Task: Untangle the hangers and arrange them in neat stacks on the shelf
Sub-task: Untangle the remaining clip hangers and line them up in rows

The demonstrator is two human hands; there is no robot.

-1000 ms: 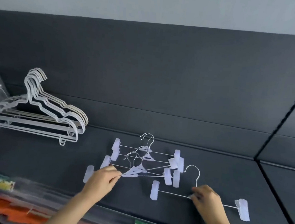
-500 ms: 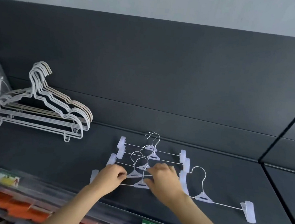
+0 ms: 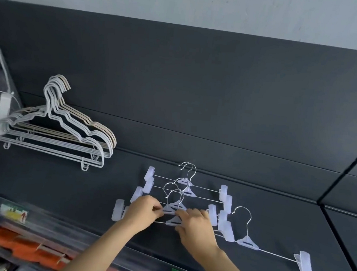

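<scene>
Pinching the centre of a white wire clip hanger (image 3: 168,210) with my left hand (image 3: 142,212), I grip the nearer hanger (image 3: 172,221) with my right hand (image 3: 195,225), both bars running left-right.

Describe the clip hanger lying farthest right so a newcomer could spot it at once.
On the dark shelf, right of the coat hangers, lies a pile of clip hangers. Just right of the right hand, one clip hanger stretches toward the shelf's right end. Alone among them, its hook and right clip overlap nothing.
</scene>
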